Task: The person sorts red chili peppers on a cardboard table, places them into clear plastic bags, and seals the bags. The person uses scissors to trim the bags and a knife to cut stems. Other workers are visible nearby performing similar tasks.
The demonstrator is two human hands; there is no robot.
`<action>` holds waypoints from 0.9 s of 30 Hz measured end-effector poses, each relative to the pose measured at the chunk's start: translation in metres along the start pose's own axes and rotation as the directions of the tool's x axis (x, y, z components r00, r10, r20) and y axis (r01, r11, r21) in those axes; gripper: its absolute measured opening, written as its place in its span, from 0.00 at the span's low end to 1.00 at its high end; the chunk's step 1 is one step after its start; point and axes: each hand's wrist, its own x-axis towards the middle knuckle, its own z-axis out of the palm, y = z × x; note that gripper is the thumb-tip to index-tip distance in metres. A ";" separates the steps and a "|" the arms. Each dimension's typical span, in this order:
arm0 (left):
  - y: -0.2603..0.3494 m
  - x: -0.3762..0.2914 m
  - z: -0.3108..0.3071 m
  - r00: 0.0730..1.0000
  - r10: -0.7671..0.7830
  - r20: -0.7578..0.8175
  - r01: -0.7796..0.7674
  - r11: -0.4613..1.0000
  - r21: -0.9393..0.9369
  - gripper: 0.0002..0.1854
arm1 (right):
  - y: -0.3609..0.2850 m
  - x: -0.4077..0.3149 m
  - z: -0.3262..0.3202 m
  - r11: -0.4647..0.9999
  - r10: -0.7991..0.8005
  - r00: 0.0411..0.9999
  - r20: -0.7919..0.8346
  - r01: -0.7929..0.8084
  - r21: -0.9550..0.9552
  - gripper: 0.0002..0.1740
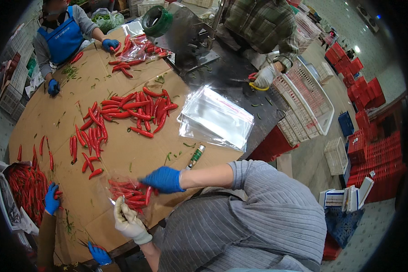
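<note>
My left hand [131, 221], in a white glove, pinches the near side of a clear plastic bag [103, 185]. A thin shiny strip shows between its fingers; what it is I cannot tell. Red chilli peppers [131, 197] fill the bag, which lies on the cardboard-covered table. Over the bag's right side reaches my right hand [165, 180], blue-gloved and blurred. One pepper [148, 195] stands just below its fingers; whether the hand grips it is unclear. A green-and-silver cylindrical tool [196, 155] lies beyond my right wrist.
Loose chillies [139, 108] are heaped mid-table, near a stack of clear bags [217, 115]. A bag sealing machine [187, 37] stands behind. Co-workers' hands are at the far left [110, 44], near left [52, 200] and right [265, 76]. A crate of chillies [25, 190] sits at left.
</note>
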 end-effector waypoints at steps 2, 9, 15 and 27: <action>0.001 -0.002 0.001 0.997 -0.062 0.042 0.062 0.998 -0.007 0.20 | -0.006 0.003 0.004 0.992 -0.115 0.989 0.098 0.119 -0.043 0.36; 0.005 -0.001 0.005 0.995 0.038 0.092 -0.048 0.993 0.108 0.16 | -0.026 0.032 -0.002 0.975 0.034 0.984 -0.176 -0.072 -0.212 0.31; 0.021 -0.004 0.007 0.942 0.282 0.181 -0.335 0.810 0.482 0.16 | -0.020 0.044 0.020 0.998 -0.031 0.998 0.059 0.028 0.052 0.35; 0.034 -0.019 0.010 0.863 0.375 0.338 -0.505 0.632 0.588 0.18 | -0.041 0.087 0.015 0.967 -0.207 0.946 -0.249 0.236 0.093 0.37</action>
